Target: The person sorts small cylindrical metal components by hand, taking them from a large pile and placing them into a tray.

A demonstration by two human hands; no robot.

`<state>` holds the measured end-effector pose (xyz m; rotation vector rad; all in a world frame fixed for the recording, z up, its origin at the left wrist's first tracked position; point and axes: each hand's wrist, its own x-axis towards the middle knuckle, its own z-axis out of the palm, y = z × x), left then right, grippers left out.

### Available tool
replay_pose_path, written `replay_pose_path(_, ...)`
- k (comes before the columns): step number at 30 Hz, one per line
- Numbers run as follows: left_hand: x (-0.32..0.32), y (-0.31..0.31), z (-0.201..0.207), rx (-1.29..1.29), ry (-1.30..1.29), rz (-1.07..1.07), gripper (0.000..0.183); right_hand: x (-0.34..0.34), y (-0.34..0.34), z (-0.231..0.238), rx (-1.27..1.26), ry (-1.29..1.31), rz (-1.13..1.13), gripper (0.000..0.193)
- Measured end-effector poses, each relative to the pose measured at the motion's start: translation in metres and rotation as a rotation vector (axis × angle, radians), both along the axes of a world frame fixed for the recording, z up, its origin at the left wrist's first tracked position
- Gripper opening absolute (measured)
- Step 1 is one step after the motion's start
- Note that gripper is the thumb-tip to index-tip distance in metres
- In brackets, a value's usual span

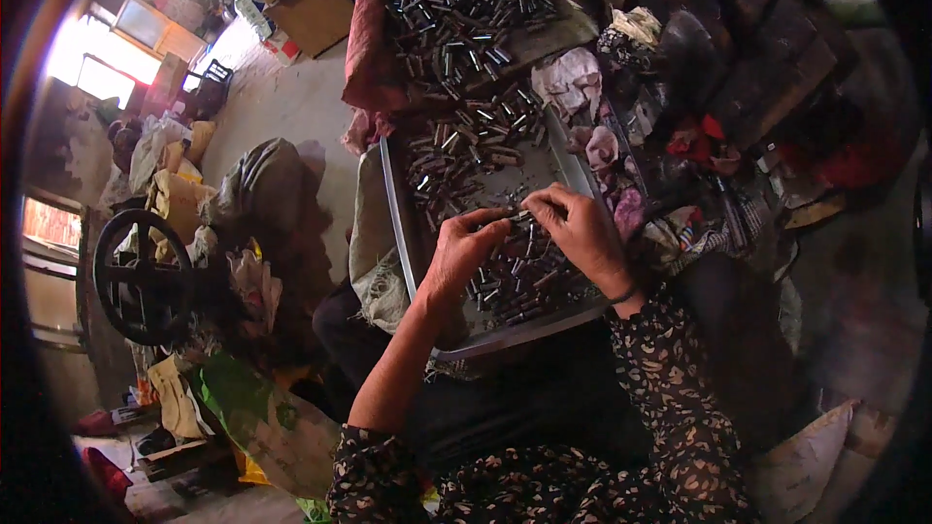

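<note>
Above a shallow grey metal tray point(396, 218), my two hands meet fingertip to fingertip. My left hand point(461, 254) pinches one end of a small, slim metal pin point(519, 215). At its other end, the thumb and forefinger of my right hand point(581, 238) are closed. Fingers cover much of the pin, so its exact shape is hard to make out. Many short metal pins point(524, 283) lie loose in the tray's near part, below my hands. More of them, some shiny and some brownish, cover the tray's far part point(466, 141).
Beyond the tray, a large heap of similar pins point(456, 15) spills from a reddish sack point(372, 39). Crumpled rags point(573, 82) and dark metal plates point(777, 68) lie to the right. A black handwheel point(144, 277) stands at left, near bags and cardboard boxes point(311, 10).
</note>
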<state>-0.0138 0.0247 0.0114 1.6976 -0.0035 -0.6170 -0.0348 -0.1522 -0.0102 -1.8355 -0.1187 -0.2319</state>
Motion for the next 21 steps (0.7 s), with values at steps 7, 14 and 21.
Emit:
replay_pose_path(7,0.001,0.0,-0.006,-0.194,0.291,0.118,0.028,0.003,0.004,-0.013,-0.09,-0.193,-0.005,0.012)
replay_pose_path(14,-0.004,0.004,-0.01,-0.361,0.371,0.116,0.03,0.003,0.003,-0.014,0.062,-0.111,-0.014,0.014)
replay_pose_path(21,-0.008,-0.001,-0.004,-0.236,0.265,0.213,0.029,-0.002,0.002,-0.001,0.172,0.196,0.059,0.02)
